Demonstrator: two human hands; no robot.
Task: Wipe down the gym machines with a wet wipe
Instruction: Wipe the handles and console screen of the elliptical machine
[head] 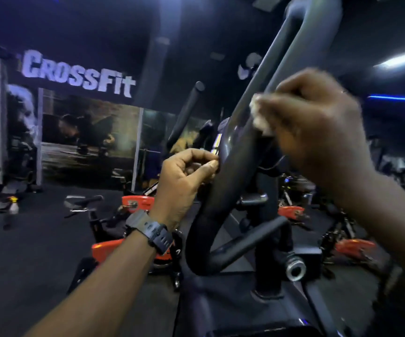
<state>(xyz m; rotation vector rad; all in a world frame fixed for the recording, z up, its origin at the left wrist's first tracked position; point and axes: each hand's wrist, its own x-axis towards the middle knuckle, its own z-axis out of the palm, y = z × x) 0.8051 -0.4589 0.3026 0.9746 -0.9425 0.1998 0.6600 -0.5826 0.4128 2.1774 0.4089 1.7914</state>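
The machine's looped bar (223, 190) stands at centre; spin bikes (133, 207) lie at nine o'clock behind it, a spray bottle (11, 210) farther left on the floor (38, 251).

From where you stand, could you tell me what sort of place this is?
A gym, most likely: a lit CrossFit sign on the wall, orange exercise bikes on the dark floor, and a grey machine handlebar being wiped.

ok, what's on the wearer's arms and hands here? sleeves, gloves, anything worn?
Both forearms are bare: no sleeves show and no gloves. The left hand has a chunky dark grey digital-style wristwatch with a ridged resin strap on its wrist. The right hand is motion-blurred; a small glint near its upper edge might be a ring, but it is too blurred to tell. No markings or cables show.
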